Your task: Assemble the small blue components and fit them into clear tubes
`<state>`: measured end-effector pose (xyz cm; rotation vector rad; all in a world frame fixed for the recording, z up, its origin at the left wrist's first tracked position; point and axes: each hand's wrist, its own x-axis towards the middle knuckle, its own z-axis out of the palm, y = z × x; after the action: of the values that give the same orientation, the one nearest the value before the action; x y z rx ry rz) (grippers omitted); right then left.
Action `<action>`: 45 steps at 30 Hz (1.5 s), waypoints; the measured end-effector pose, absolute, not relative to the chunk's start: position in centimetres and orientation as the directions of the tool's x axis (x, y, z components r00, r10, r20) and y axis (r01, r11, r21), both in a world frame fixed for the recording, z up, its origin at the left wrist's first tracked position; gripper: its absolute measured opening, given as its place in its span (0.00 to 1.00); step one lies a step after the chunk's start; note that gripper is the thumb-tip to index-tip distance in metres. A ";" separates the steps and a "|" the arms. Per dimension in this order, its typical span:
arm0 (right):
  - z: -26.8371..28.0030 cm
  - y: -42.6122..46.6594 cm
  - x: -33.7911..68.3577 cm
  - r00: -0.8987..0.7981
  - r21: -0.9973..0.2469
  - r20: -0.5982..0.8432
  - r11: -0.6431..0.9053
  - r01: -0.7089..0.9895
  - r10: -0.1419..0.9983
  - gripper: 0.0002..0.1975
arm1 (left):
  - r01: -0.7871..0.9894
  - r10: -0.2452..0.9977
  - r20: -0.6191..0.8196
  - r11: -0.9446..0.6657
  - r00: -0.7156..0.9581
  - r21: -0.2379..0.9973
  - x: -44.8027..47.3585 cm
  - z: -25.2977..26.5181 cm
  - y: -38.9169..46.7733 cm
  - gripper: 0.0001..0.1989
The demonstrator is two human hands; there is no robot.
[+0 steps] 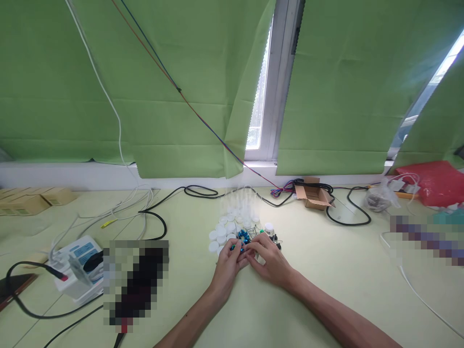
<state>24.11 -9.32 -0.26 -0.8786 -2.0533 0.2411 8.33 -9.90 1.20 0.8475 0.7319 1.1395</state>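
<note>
My left hand [229, 261] and my right hand [268, 256] meet over the pale table, fingertips almost touching. The left fingers are curled, with small shiny blue and green pieces at their tips, too small to name. Thumb and fingers of the right hand are drawn into a pinch beside them; what is in it is hidden. Just beyond lies a cluster of shiny blue pieces [243, 235]. Thin metal pins and small black pieces [278, 245] are spread near the right fingers. White round caps [221, 233] lie to the left, with clear tubes [239, 200] behind.
A small open cardboard box [313, 195] stands at the back among black cables. To the left are a white power strip [81, 266], loose cords and yellow boxes [25, 202]. A clear bag [380, 199] and a red bag [431, 181] lie at the back right.
</note>
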 end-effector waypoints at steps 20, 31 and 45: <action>-0.4 -9.5 23.1 -0.145 -0.926 0.351 0.366 0.094 0.925 0.14 | -0.269 0.964 0.090 -0.020 0.251 0.963 8.5 1.5 -10.5 0.13; -0.6 -8.9 23.3 -0.178 -0.973 0.177 0.145 -0.179 0.968 0.21 | -0.253 0.951 0.109 -0.034 0.290 0.967 8.6 1.8 -10.7 0.11; -0.6 -9.1 23.1 -0.147 -0.966 0.168 0.133 -0.222 0.975 0.19 | -0.272 0.951 0.096 -0.013 0.294 0.962 8.6 1.5 -10.6 0.13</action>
<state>23.06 -9.08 -0.59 -0.8576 -1.2351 1.3057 8.65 -10.64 1.45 1.1793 0.7619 1.1348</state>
